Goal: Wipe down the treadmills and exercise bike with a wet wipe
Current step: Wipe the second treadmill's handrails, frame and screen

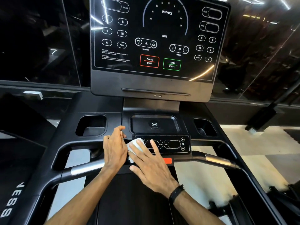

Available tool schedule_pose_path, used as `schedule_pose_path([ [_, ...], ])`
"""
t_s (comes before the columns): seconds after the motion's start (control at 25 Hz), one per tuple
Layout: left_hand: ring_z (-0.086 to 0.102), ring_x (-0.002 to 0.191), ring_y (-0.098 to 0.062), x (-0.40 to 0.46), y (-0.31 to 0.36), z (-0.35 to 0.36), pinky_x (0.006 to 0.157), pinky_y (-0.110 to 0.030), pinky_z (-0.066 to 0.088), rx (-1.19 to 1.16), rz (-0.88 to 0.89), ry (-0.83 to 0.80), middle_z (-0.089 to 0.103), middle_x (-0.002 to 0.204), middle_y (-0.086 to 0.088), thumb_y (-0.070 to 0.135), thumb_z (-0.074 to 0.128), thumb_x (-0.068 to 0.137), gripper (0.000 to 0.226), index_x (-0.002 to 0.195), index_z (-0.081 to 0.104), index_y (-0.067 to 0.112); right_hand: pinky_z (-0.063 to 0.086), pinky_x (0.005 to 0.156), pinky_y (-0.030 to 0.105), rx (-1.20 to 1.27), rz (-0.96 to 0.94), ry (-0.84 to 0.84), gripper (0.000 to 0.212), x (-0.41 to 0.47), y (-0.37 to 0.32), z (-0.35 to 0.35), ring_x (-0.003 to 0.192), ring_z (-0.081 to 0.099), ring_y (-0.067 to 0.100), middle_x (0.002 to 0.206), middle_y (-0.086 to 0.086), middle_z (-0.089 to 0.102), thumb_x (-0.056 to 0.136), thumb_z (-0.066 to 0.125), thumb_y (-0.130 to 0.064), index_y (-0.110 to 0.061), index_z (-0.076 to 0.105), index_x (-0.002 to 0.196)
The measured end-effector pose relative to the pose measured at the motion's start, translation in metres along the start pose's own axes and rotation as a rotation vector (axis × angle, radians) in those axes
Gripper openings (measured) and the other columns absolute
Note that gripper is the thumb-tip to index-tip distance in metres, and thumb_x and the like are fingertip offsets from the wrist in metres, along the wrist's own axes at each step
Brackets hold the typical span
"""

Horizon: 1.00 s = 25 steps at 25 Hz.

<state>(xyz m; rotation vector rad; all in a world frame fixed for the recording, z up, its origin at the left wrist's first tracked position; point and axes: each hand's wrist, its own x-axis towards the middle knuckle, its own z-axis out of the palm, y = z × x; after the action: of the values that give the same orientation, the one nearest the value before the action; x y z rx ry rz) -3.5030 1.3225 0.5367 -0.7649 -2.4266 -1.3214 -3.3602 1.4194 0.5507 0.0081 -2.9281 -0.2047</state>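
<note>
Most of the wet wipe (135, 146) was hidden under my flat right hand (150, 168); left hand (114, 148) lay relaxed, fingers loose, holding nothing I could see.

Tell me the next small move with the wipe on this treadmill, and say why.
Probably slide the right hand rightward, dragging the white wet wipe across the small black lower control panel. The wipe lies flat under straight fingers at the panel's left end, so its speed buttons look unreached. The left hand rests beside it.
</note>
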Motion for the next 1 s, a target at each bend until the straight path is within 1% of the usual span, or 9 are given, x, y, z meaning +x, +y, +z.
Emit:
schedule_pose_path([
  [0.12,0.051,0.065,-0.012,0.0,0.001,0.0,0.077,-0.028,0.028,-0.006,0.019,-0.017,0.061,0.081,0.009,-0.005,0.045,0.098,0.029,0.12,0.055,0.013,-0.002,0.123,0.053,0.013,0.104,-0.01,0.062,0.005,0.009,-0.006,0.156,-0.006,0.017,0.169,-0.004,0.006,0.107,0.026,-0.051,-0.02,0.021,0.16],
  [0.24,0.055,0.064,-0.016,-0.001,0.005,-0.001,0.078,-0.034,0.035,0.028,0.079,-0.032,0.061,0.081,0.007,0.019,0.036,0.105,0.025,0.12,0.055,0.015,-0.001,0.123,0.054,0.049,0.272,-0.008,0.065,0.007,0.022,-0.01,0.156,-0.004,0.016,0.169,-0.006,0.0,0.106,0.017,-0.055,-0.021,0.013,0.161],
  [0.4,0.058,0.087,-0.016,-0.002,0.017,-0.005,0.091,-0.036,0.034,0.078,0.254,-0.064,0.063,0.097,0.006,0.028,0.035,0.103,0.034,0.124,0.057,0.013,-0.004,0.123,0.053,0.09,0.502,0.049,0.072,-0.01,0.052,-0.014,0.155,0.012,0.02,0.168,-0.005,0.015,0.102,-0.001,-0.061,-0.023,0.013,0.161],
  [0.48,0.06,0.101,-0.018,0.0,0.026,-0.003,0.102,-0.042,0.034,0.114,0.303,-0.09,0.066,0.108,0.001,0.032,0.036,0.102,0.04,0.126,0.059,0.01,-0.007,0.124,0.051,0.111,0.599,0.063,0.076,-0.024,0.073,-0.016,0.155,0.011,0.019,0.166,-0.005,0.019,0.098,-0.006,-0.064,-0.025,0.01,0.161],
  [0.56,0.061,0.113,-0.022,0.001,0.04,0.003,0.11,-0.049,0.033,0.195,0.351,-0.152,0.068,0.118,-0.005,0.036,0.034,0.103,0.047,0.126,0.061,0.006,-0.01,0.124,0.05,0.152,0.667,0.069,0.074,-0.037,0.091,-0.017,0.155,0.009,0.017,0.167,-0.006,0.016,0.098,-0.002,-0.064,-0.027,0.008,0.161],
  [0.68,0.065,0.107,-0.024,-0.001,0.077,0.02,0.108,-0.047,0.035,0.273,0.391,-0.34,0.072,0.108,-0.006,0.045,0.024,0.104,0.058,0.122,0.063,0.007,-0.017,0.122,0.042,0.379,0.787,0.087,0.069,-0.053,0.101,-0.012,0.152,0.007,0.004,0.166,-0.012,0.01,0.103,0.017,-0.058,-0.024,0.003,0.161],
  [0.76,0.065,0.098,-0.023,-0.002,0.097,0.032,0.1,-0.04,0.04,0.332,0.402,-0.422,0.071,0.099,-0.003,0.052,0.016,0.103,0.063,0.112,0.065,0.013,-0.016,0.123,0.041,0.573,0.896,0.105,0.068,-0.066,0.099,-0.004,0.151,0.012,0.002,0.164,-0.007,0.022,0.103,0.019,-0.057,-0.022,0.009,0.161],
  [0.88,0.067,0.096,-0.025,-0.004,0.113,0.046,0.094,-0.04,0.047,0.371,0.432,-0.457,0.071,0.099,-0.007,0.055,0.016,0.102,0.069,0.113,0.066,0.009,-0.02,0.122,0.038,0.574,0.866,0.182,0.071,-0.082,0.096,0.009,0.149,0.018,0.0,0.159,-0.003,0.037,0.099,0.011,-0.06,-0.022,0.022,0.159],
  [1.0,0.067,0.1,-0.025,-0.002,0.125,0.058,0.094,-0.039,0.048,0.397,0.449,-0.537,0.072,0.107,-0.009,0.058,0.016,0.101,0.075,0.124,0.063,0.005,-0.023,0.119,0.033,0.661,0.912,0.248,0.06,-0.082,0.102,0.009,0.145,0.011,-0.007,0.153,-0.01,0.042,0.104,0.03,-0.053,-0.022,0.033,0.155],
])
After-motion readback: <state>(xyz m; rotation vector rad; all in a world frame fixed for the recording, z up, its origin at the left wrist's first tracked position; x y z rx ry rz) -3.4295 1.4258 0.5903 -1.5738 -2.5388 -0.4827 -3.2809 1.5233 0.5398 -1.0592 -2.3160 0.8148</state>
